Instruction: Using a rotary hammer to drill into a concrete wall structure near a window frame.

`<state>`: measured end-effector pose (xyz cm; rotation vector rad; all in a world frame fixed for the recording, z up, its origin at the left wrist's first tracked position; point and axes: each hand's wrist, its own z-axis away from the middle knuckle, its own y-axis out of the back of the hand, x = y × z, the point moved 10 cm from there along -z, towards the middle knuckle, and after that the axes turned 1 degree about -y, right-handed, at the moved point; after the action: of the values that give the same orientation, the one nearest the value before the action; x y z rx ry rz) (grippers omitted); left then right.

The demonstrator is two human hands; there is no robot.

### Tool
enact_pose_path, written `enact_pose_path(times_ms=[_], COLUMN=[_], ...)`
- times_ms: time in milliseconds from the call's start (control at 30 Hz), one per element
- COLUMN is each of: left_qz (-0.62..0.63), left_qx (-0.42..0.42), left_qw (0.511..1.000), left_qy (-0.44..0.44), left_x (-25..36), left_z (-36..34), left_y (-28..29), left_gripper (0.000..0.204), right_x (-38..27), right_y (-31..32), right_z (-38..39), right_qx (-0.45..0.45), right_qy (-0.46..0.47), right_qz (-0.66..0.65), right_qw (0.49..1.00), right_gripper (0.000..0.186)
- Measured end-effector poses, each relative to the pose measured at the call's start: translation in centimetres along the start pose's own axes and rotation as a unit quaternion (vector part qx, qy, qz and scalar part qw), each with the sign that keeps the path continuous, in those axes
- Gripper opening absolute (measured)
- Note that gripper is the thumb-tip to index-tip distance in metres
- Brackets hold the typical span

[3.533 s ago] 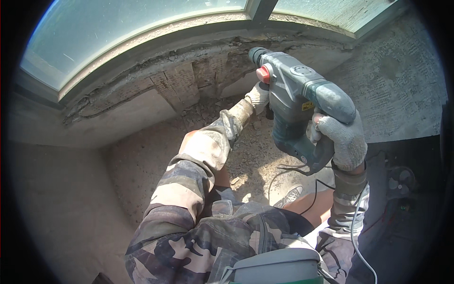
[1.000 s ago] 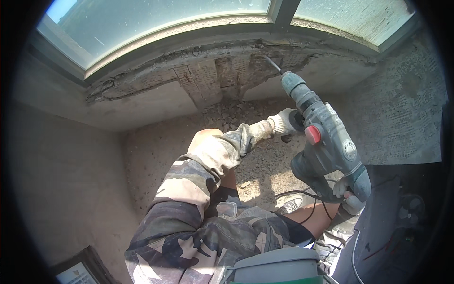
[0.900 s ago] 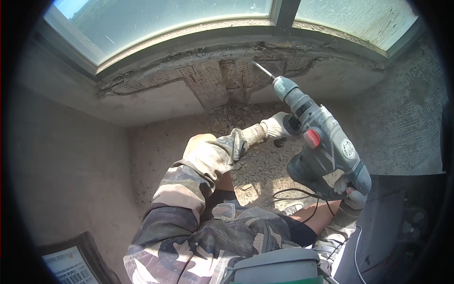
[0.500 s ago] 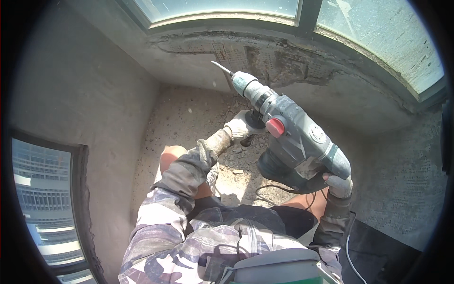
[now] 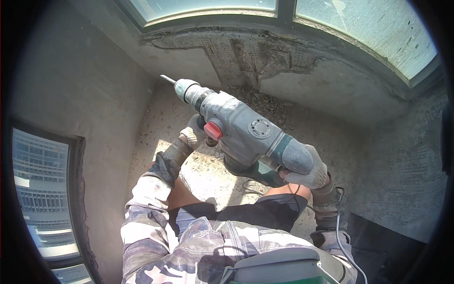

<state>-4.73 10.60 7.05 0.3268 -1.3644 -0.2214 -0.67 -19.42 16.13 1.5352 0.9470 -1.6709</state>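
A grey and green rotary hammer drill [image 5: 239, 124] with a red knob lies across the middle of the view, held above the floor. Its chisel bit [image 5: 168, 79] points to the far left, near the corner under the window. My left hand [image 5: 194, 131], in a pale work glove, is closed round the side handle behind the drill's front end. At the rear, my gloved right hand [image 5: 309, 173] is wrapped round the main grip, which is partly hidden by the body. The bit's tip appears apart from the wall.
The wall [image 5: 272, 59] below the far window is chipped, with plaster broken away. Rubble [image 5: 265, 106] lies along its foot. A power cable [image 5: 338, 227] runs beside my right arm. At the left is another window [image 5: 45, 189]; a dark panel [image 5: 383, 244] lies at the lower right.
Both hands have carried the drill left and nearer the left wall. Its bit has swung from the chipped wall section toward the left corner and sits slightly lower.
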Motion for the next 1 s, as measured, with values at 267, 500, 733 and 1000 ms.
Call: enact_pose_path(times_ms=[267,500,733,1000], left_qz=[0.204,0.287,0.200,0.126], left_qx=[-0.115,-0.367,-0.485,-0.576], left_qw=[0.962,0.860,0.808,0.774], left_qy=[0.140,0.208,0.266,0.232], left_x=[-8.7,-11.7,-15.0,-14.8], left_z=[-1.2,1.3,1.6,-0.5], left_y=[-2.6,-6.5,-7.6,-5.5], left_gripper=[0.031,0.031,0.034,0.034], right_x=[0.8,3.7,1.9,-0.5], right_y=[-6.8,-10.6,-13.6,-16.5], right_z=[-5.2,-5.3,-6.0,-5.6], right_qx=[0.135,0.444,0.524,0.555], right_qy=[-0.068,-0.172,-0.257,-0.148], right_qz=[-0.174,-0.271,-0.258,-0.342], right_qw=[0.973,0.836,0.770,0.744], right_gripper=[0.047,0.051,0.049,0.043])
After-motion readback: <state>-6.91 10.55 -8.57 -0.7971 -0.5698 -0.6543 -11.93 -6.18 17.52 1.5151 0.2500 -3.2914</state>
